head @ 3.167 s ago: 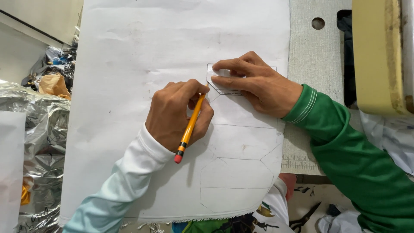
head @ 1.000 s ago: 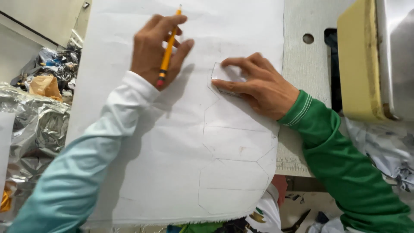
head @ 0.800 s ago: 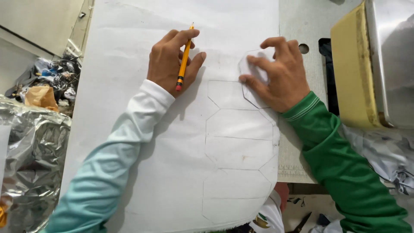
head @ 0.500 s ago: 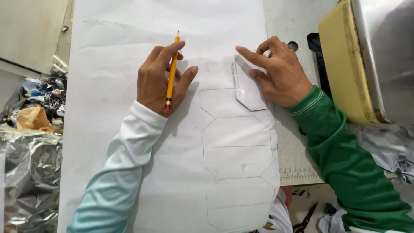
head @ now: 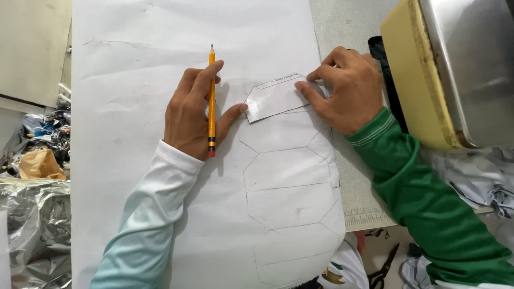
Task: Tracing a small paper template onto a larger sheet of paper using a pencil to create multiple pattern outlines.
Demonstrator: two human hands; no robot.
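Your right hand (head: pixel 347 88) presses the small card template (head: pixel 276 98) flat on the white sheet (head: pixel 160 64), just above the pencilled outlines (head: pixel 292 176), fingers spread on its right edge. Keep that pressure even. Your left hand (head: pixel 194 112) has its fingers clamped on the yellow pencil (head: pixel 212 99), thumb touching the template's left corner; trace close to the edge.

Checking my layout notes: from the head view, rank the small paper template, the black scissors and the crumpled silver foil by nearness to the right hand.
From the right hand:
1. Small paper template, under its fingertips.
2. Black scissors, below, by the bottom edge.
3. Crumpled silver foil, far left, beyond the white sheet.
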